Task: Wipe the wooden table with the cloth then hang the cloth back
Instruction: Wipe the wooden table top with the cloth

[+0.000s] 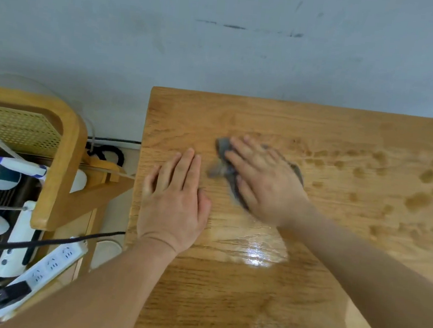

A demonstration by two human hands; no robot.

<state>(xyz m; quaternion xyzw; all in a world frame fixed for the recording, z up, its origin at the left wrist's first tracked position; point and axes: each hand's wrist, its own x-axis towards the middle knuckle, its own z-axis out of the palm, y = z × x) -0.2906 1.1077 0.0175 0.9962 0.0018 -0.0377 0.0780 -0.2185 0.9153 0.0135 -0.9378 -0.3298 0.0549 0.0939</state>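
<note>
1. My right grip (264, 181): fingers spread flat, pressing the grey cloth (223, 148) onto the wooden bench (347, 129), near its left end.
2. My left grip (177, 199): fingers straight, flat on bare wood just beside the cloth.
3. Damp blotches (420, 201): farther right.

The cloth (223, 148) is being pressed onto the surface (346, 140), toward its far left corner, beneath the right hand (264, 179). The left hand (174, 199) is being rested flat just beside it, nearer the left edge. Beyond that edge a chair (61, 153) is being seen, a power strip (52, 264) before it.
</note>
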